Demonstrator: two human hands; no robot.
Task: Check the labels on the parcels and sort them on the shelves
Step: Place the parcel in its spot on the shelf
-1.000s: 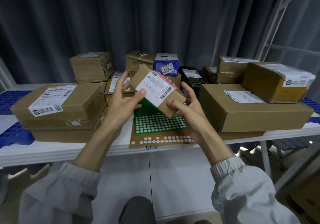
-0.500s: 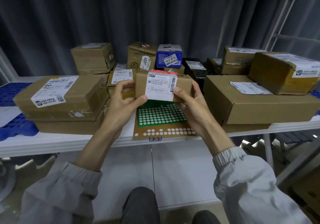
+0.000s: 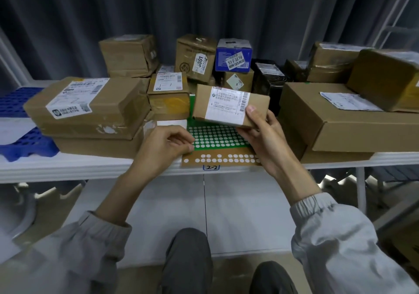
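head view | we look forward and down from our head | close over the shelf (image 3: 90, 169) edge | hands in near reach

The writing on the white label (image 3: 227, 105) of the small brown cardboard parcel (image 3: 231, 106) is too blurry to read. The right hand (image 3: 264, 132) hides the parcel's near corner. The big brown cardboard box (image 3: 385, 78) at the right is cut off by the picture's edge.
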